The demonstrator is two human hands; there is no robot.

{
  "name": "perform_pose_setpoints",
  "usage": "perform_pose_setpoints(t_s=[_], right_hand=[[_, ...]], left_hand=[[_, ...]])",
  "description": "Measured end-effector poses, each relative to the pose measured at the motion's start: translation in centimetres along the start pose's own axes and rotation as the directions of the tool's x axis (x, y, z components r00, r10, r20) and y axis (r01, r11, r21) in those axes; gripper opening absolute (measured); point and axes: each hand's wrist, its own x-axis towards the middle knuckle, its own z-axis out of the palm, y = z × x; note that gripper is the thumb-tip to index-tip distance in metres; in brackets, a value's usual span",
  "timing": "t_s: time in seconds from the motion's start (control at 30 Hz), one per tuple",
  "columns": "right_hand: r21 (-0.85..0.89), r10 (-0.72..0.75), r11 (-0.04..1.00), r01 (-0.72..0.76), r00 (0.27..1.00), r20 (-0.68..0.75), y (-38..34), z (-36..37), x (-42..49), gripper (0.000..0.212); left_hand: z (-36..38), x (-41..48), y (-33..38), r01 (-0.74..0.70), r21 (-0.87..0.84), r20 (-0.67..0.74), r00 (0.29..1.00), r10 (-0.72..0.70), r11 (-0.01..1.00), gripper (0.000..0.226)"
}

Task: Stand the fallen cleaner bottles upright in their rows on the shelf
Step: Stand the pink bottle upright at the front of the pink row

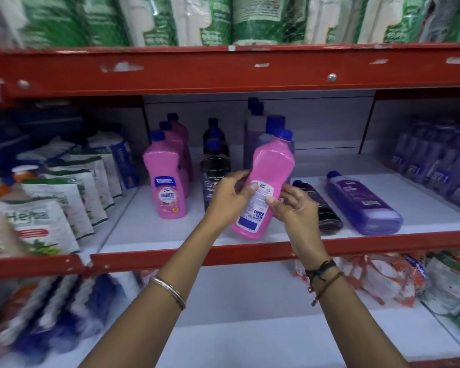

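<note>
White shelf [316, 163], bottles [363, 201] lying, standing

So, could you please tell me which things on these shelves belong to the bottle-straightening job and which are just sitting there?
Part of the job:
- pink bottle, tilted, held by left hand and right hand
- black bottle, lying down
- purple bottle, lying down
- standing pink row

Just there:
- pouches at left
- green packs above
- bagged goods below

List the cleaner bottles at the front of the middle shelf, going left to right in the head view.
Upright pink bottle → black bottle standing behind the left hand → tilted pink bottle held in both hands → fallen black bottle → fallen purple bottle.
</note>
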Motion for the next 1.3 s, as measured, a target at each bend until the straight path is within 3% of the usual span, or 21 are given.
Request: perform_pose_setpoints(t_s=[0.57, 0.7, 0.83, 0.9, 1.07, 1.2, 1.3], right_hand=[[-0.091, -0.026, 0.995, 0.050, 0.968, 0.251, 5.5, 15.7, -1.7, 0.046], [-0.085, 0.005, 0.996, 0.012, 0.981, 0.196, 6.4, 16.3, -1.4, 0.042], [-0.083, 0.047, 0.996, -0.042, 0.997, 0.059, 7.5, 16.3, -1.4, 0.015], [-0.118, 0.031, 0.993, -0.024, 0.998, 0.055, 7.6, 16.5, -1.4, 0.011], [-0.100, 0.051, 0.995, -0.030, 0.975, 0.217, 6.9, 16.7, -2.0, 0.010], [-0.063, 0.117, 0.993, -0.101, 0.924, 0.363, 6.2, 16.2, -2.2, 0.026], [-0.094, 0.141, 0.990, -0.109, 0.870, 0.473, 5.9, 15.6, -1.8, 0.040]], left_hand=[[-15.2, -5.2, -6.1, 0.001, 0.081, -0.315, 0.949, 0.025, 0.997, 0.033], [-16.1, -5.8, -7.2, -0.018, 0.032, -0.315, 0.949, 0.027, 0.999, 0.034], [-16.4, -6.1, -8.2, -0.058, -0.037, -0.337, 0.941, 0.042, 0.998, 0.021], [-16.5, -6.3, -8.3, -0.063, -0.049, -0.330, 0.943, 0.043, 0.997, 0.023], [-16.7, -6.2, -8.3, -0.029, -0.045, -0.227, 0.974, 0.018, 0.999, 0.035], [-16.6, -6.4, -8.2, 0.044, -0.134, -0.171, 0.983, -0.067, 0.990, 0.051], [-16.4, -6.5, -8.1, 0.065, -0.081, -0.223, 0.971, -0.081, 0.995, 0.057]])
